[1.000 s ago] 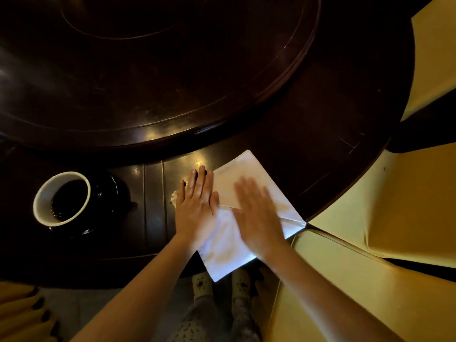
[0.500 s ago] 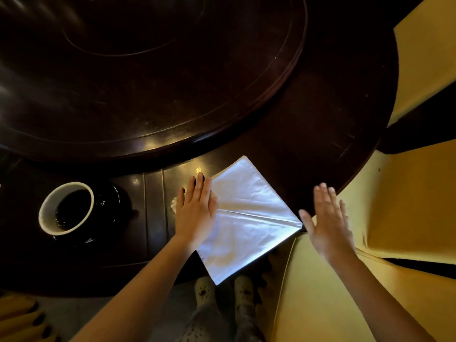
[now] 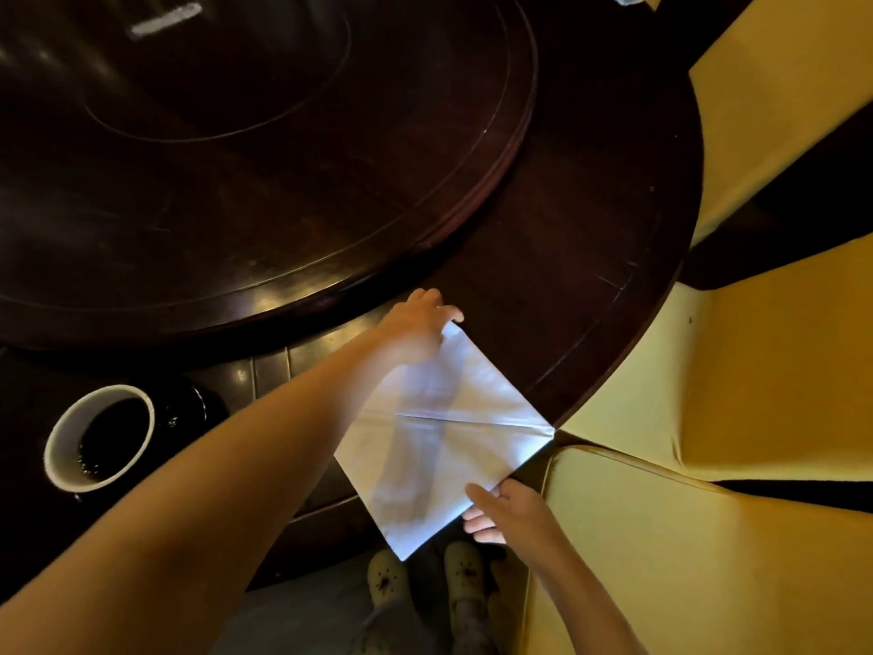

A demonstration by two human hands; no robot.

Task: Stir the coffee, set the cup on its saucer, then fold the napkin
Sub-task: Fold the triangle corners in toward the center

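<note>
The white paper napkin [image 3: 444, 432] is spread as a diamond at the dark table's [image 3: 590, 257] near edge, its lower corner overhanging. The far corner is pinched by the left hand [image 3: 418, 323]; the near right edge is nipped by the right hand [image 3: 505, 510]. Being light, limp and easily torn, it is best held at the corners.

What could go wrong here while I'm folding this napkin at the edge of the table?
The napkin hangs partly over the table edge, so it might slide off if either grip slackens. The left hand grips its far corner and the right hand its near edge; an uneven pull could skew the fold away from the crease. The left forearm passes near the filled cup, so a sweep leftward might spill it.
</note>
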